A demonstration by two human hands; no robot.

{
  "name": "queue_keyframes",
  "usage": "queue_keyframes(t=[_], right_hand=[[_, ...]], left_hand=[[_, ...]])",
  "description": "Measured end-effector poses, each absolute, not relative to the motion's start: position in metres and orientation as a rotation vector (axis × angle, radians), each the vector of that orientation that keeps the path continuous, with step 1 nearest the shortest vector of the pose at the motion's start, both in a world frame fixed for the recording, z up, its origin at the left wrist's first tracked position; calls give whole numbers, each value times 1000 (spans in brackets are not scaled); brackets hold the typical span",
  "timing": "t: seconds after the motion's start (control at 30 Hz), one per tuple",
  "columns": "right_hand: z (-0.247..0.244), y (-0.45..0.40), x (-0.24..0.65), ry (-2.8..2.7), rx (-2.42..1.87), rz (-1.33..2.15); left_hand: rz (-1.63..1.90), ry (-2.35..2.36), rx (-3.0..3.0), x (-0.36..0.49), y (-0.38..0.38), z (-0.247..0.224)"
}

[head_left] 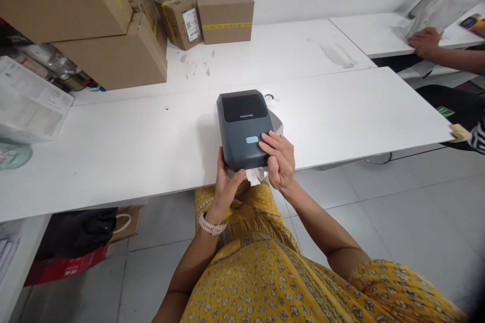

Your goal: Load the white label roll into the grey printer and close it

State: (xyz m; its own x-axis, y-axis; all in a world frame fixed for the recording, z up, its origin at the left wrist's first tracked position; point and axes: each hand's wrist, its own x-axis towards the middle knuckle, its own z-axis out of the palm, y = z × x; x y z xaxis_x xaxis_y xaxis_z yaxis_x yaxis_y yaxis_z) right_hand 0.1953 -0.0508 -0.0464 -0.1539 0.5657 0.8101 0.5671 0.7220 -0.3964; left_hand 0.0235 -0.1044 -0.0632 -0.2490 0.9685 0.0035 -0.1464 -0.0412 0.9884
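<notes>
The person's left hand [226, 184] grips the front left corner of a boxy device [242, 133], thumb at its front edge and index finger along its side; the remaining fingers are hidden beneath. The device is held near the middle of the front edge of the white table [159, 146]; whether it rests on the surface cannot be told. Its casing is dark blue-grey, with bevelled corners. A glossy black panel [244, 105] covers the far part of the top, carrying pale lettering too small to read, and a light blue button [252, 139] sits nearer the front. A ragged piece of white paper [255, 176] hangs below the front face, its upper end concealed. By the far right corner of the device, a small ring-shaped item [269, 97] lies on the table, its nature not made out; nearer, a grey flap [277, 122] is largely obscured by the casing. The right hand [280, 159] holds the front right corner, fingers over the top beside the button, thumb folded at the front
</notes>
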Motion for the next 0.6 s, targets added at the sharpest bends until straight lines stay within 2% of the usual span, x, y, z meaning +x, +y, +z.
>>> queue_keyframes(t=[0.13,0.2,0.3,0.37,0.6], right_hand=[[-48,-52,190,-1761,-895,39],[-49,-52,187,-1729,-885,67],[-49,-53,186,-1696,-882,94],[-47,-54,186,-1702,-891,90],[-41,-55,189,-1755,-932,49]], left_hand=[[1591,1535,888,24,-131,-56],[1414,1488,909,25,-139,-52],[1004,1173,855,33,-133,-46],[872,1036,780,41,-121,-41],[941,946,795,59,-107,-27]])
